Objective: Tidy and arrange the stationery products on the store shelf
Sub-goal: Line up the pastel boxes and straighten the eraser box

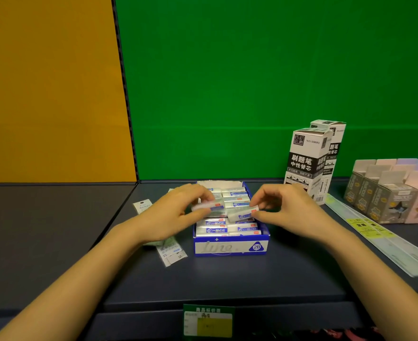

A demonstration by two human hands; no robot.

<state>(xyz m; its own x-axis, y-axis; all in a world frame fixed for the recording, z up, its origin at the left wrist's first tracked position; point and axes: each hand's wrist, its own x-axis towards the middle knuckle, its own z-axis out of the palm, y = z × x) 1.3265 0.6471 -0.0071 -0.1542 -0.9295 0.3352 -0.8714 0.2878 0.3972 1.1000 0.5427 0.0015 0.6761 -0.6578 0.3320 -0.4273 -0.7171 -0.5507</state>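
Dark shelf (pixel 227 279): left hand (pixel 176 215), right hand (pixel 284 207) pinch erasers (pixel 204 206) (above box (pixel 230 247)).

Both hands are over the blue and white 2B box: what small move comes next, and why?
Probably lay the small clear plastic case in the right hand flat into the blue and white cardboard box: it sits tilted above the rows, and the left hand pinches a second case.

Blue box (pixel 230 247) front: "2B"; tall white box (pixel 304 166): "NO.50091", "刷题笔 中性替芯".
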